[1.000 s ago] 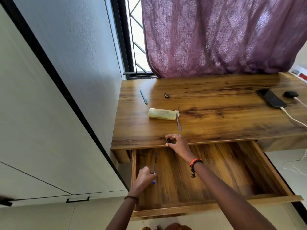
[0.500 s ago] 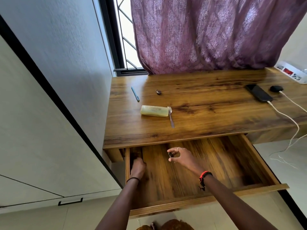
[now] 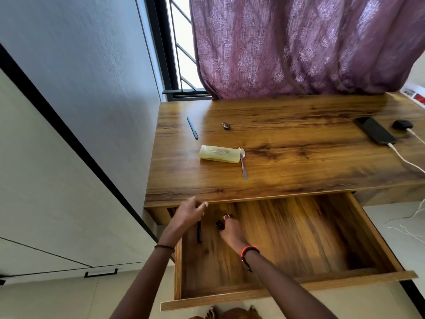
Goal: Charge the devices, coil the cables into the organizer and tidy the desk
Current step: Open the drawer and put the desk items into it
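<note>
The wooden desk's drawer (image 3: pixel 287 293) is pulled out wide. My left hand (image 3: pixel 187 214) hovers over its back left corner with fingers loosely spread, holding nothing. A dark pen (image 3: pixel 199 231) lies on the drawer floor just under that hand. My right hand (image 3: pixel 231 227) is low inside the drawer and pinches a small dark object (image 3: pixel 219 224). On the desk's right side, a black phone (image 3: pixel 374 131) has a white cable (image 3: pixel 406 158) plugged in. A black earbud case (image 3: pixel 402 124) sits beside it.
On the desk top (image 3: pixel 299 180) lie a blue pen (image 3: pixel 192 127), a small dark round item (image 3: pixel 226 125), a pale yellow case (image 3: pixel 218 154) and a spoon (image 3: pixel 243 164). A power strip (image 3: pixel 414 96) sits far right. A purple curtain hangs behind; white cupboards stand left.
My left hand has lifted from the drawer's back left corner, and a pen now lies below it. My right hand has sunk lower and leftward with the small dark object.
</note>
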